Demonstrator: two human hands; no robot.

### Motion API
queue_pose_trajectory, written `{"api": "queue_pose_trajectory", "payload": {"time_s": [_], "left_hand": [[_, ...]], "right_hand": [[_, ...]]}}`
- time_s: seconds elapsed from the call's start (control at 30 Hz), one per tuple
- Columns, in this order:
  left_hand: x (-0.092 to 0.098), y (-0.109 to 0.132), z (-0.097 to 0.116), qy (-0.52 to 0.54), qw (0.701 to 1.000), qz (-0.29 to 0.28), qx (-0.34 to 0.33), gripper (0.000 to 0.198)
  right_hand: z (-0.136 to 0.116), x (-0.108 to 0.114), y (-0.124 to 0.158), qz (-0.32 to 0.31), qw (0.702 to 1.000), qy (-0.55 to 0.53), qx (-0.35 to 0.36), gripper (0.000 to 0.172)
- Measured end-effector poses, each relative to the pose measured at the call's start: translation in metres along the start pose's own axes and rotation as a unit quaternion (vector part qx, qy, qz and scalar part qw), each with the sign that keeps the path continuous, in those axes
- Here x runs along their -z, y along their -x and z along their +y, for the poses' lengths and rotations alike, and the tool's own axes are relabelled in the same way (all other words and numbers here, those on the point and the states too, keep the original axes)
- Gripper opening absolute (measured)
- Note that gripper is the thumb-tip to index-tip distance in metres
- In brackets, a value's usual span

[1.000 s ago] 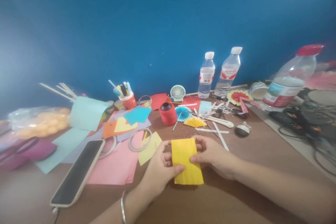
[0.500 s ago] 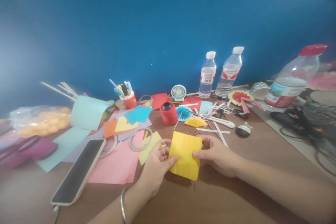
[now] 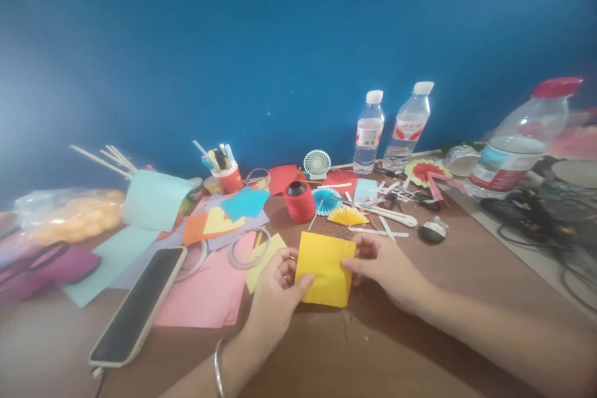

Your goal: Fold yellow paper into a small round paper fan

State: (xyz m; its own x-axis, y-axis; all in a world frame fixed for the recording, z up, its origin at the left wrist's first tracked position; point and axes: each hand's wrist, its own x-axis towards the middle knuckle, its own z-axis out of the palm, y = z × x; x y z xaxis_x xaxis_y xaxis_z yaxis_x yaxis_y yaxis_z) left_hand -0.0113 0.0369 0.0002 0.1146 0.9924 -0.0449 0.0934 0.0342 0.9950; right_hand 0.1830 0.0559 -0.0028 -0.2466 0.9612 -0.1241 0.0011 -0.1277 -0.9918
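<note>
A roughly square sheet of yellow paper is held up just above the brown table, with faint creases across it. My left hand pinches its left edge, thumb in front and fingers behind. At the right edge, my right hand grips it the same way; some fingertips are hidden by the paper. Just beyond the sheet lie a pleated yellow paper fan and a pleated blue paper rosette. A spool of red thread stands behind my left hand.
To the left are a phone, pink paper and a tape roll. Behind stand a cup of pens, a small fan and water bottles. A box cutter and a large bottle are rightward.
The yellow paper has shifted slightly left and its lower edge has tilted up, so it looks shorter. Both hands moved with it and keep their hold.
</note>
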Motion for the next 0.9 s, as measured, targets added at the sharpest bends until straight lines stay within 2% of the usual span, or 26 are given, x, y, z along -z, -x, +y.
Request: {"api": "queue_pose_trajectory", "payload": {"time_s": [0.07,0.1,0.13,0.17,0.2,0.27,0.3,0.37,0.5,0.6,0.73,0.8,0.9], "left_hand": [[0.004,0.003,0.001,-0.092,0.992,0.022,-0.084,0.016],[0.006,0.005,0.002,-0.158,0.977,0.019,-0.144,0.012],[0.007,0.008,0.004,-0.234,0.950,-0.005,-0.206,0.011],[0.008,0.010,0.005,-0.298,0.916,-0.053,-0.263,0.016],[0.008,0.012,0.007,-0.355,0.884,-0.097,-0.289,0.021],[0.005,0.015,0.010,-0.431,0.836,-0.157,-0.299,0.025],[0.004,0.015,0.011,-0.455,0.821,-0.178,-0.293,0.025],[0.001,0.014,0.012,-0.484,0.805,-0.208,-0.274,0.023],[0.002,0.012,0.014,-0.506,0.793,-0.244,-0.234,0.028],[0.004,0.013,0.014,-0.508,0.789,-0.257,-0.231,0.037],[0.006,0.015,0.010,-0.528,0.780,-0.236,-0.239,0.042],[0.007,0.015,0.008,-0.541,0.772,-0.225,-0.244,0.044],[0.007,0.015,0.008,-0.548,0.766,-0.212,-0.262,0.042]], "right_hand": [[-0.002,0.005,0.002,0.015,0.989,0.117,0.095,0.020],[-0.002,0.008,0.002,0.026,0.969,0.185,0.164,0.023],[-0.003,0.012,0.003,0.032,0.936,0.256,0.241,0.028],[-0.004,0.016,0.004,0.021,0.892,0.322,0.317,0.029],[-0.004,0.020,0.004,-0.011,0.840,0.385,0.382,0.024],[-0.005,0.027,0.003,-0.094,0.748,0.488,0.439,0.018],[-0.005,0.029,0.001,-0.127,0.716,0.524,0.443,0.020],[-0.006,0.033,-0.001,-0.160,0.684,0.570,0.427,0.023],[-0.012,0.039,-0.005,-0.160,0.679,0.593,0.402,0.023],[-0.015,0.040,-0.003,-0.214,0.674,0.573,0.414,0.023],[-0.011,0.037,-0.001,-0.278,0.669,0.566,0.393,0.028],[-0.009,0.036,-0.001,-0.282,0.689,0.554,0.373,0.029],[-0.007,0.034,-0.004,-0.265,0.747,0.502,0.346,0.025]]}}
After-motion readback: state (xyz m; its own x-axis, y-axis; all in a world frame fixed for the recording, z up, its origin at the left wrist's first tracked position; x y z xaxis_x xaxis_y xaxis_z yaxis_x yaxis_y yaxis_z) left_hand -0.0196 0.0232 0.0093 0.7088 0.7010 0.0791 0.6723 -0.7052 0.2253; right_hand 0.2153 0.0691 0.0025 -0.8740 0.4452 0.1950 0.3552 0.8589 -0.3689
